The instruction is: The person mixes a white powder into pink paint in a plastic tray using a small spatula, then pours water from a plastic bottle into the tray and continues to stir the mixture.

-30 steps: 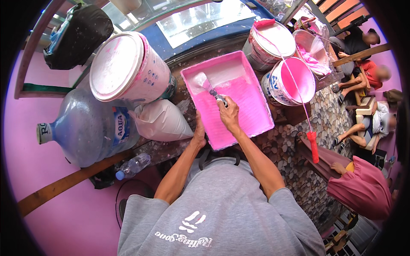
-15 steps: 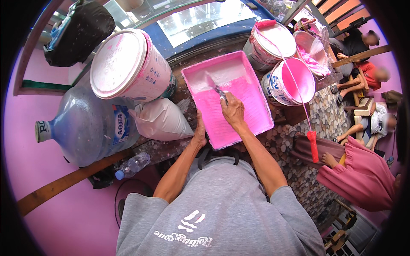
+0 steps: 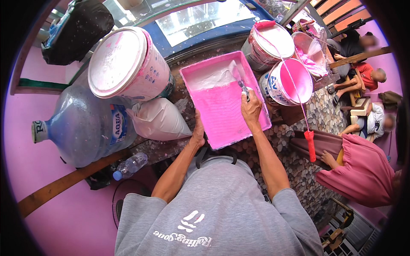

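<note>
Water-cooler jug (image 3: 94, 123), translucent blue: lay on its side at far left; blue label, white lettering. Lidded pail (image 3: 115, 62), white, pink-smeared: small printed symbols on the wall. Small plastic bottle (image 3: 133, 164), blue-capped: any print too fine to make out. White plastic bag (image 3: 160, 120): no lettering visible. Left hand (image 3: 197, 131): set against the tray's left wall; fingers partly hidden, so whether they clasped it could not be told. T-shirt (image 3: 209, 187), grey: white graphic and lettering, inverted in view. Paint tray (image 3: 217, 117), pink: stood on the workbench (image 3: 179, 90) before the person; pale paint in the far well, pink over the ribbed slope. Flat-ended hand tool (image 3: 241, 81), brush or scraper uncertain: its head had shifted from the well's left part to its right, the stroke apparently having crossed much of the width. Right hand (image 3: 252, 106): fingers closed round that tool's handle. Roller-topped pail (image 3: 269, 45), white: pink-stained. Open bucket (image 3: 294, 83), pink inside: blue lettering outside.
</note>
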The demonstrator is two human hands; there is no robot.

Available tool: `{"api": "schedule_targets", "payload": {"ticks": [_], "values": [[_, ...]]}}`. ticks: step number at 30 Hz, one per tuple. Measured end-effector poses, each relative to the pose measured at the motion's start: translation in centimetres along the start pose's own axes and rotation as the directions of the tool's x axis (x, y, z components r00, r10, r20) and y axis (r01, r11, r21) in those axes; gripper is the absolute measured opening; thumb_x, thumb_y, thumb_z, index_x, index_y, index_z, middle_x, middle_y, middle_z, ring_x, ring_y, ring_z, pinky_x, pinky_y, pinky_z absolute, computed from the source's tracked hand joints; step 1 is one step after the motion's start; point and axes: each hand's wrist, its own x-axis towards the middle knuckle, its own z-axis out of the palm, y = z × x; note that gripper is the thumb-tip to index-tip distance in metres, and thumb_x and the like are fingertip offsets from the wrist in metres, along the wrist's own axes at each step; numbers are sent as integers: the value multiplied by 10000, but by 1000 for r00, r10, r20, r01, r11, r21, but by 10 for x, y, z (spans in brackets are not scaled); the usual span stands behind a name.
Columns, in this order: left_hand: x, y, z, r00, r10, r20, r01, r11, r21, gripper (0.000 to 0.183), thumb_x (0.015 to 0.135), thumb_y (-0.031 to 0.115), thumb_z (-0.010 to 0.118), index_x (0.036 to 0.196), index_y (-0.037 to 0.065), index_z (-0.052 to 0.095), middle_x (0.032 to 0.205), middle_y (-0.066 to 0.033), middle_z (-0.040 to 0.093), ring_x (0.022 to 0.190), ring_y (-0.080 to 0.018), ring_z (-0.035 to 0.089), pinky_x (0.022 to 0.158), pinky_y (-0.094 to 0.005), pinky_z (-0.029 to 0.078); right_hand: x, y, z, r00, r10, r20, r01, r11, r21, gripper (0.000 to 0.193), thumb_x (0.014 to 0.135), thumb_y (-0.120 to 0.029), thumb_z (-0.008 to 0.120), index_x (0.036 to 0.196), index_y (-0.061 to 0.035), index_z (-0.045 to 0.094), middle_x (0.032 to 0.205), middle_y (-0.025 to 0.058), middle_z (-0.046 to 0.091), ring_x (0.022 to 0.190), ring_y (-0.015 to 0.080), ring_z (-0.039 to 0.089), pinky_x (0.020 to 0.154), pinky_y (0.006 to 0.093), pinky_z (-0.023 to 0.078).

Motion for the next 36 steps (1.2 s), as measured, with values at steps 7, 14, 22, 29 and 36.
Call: {"api": "schedule_targets", "payload": {"ticks": [7, 14, 22, 29, 36], "values": [[-13, 13, 15, 998, -9, 62, 8, 1000, 17, 929, 829, 784, 334, 1440, 84, 308, 1423, -76, 405, 1295, -204, 393, 1077, -388, 323, -27, 11, 26, 884, 372, 283, -465, 770, 438, 253, 873, -195, 583, 1015, 7, 636, 688, 152, 598, 590, 257, 559, 596, 391, 449], [-10, 13, 11, 997, -4, 74, 4, 1000, 5, 923, 832, 785, 317, 1438, 87, 313, 1411, -74, 422, 1291, -194, 400, 1072, -378, 329, -23, 2, 29, 979, 197, 49, -203, 940, 276, 241, 877, -187, 588, 1015, 4, 638, 654, 103, 581, 573, 196, 536, 564, 354, 434], [-11, 14, 14, 999, -10, 51, 10, 1000, 12, 910, 841, 777, 312, 1426, 82, 329, 1394, -76, 440, 1268, -197, 430, 1065, -374, 341, -10, 2, 24, 960, 272, 68, -280, 913, 298, 245, 882, -183, 574, 1035, -1, 636, 720, 125, 604, 644, 205, 563, 613, 350, 446], [-8, 10, 8, 996, -3, 94, 4, 1000, -12, 932, 824, 793, 316, 1426, 82, 329, 1390, -90, 443, 1269, -207, 434, 1054, -371, 363, -15, -7, 27, 921, 299, 250, -373, 860, 349, 266, 872, -202, 570, 1032, 0, 635, 729, 150, 614, 637, 233, 580, 612, 365, 450], [-6, 8, 6, 994, -47, 97, 50, 998, -30, 952, 806, 810, 319, 1422, 84, 333, 1392, -92, 440, 1267, -214, 435, 1052, -386, 367, -25, -8, 43, 936, 163, 313, -288, 865, 411, 258, 871, -191, 571, 1031, 1, 636, 700, 122, 596, 609, 202, 552, 587, 348, 442]]}}
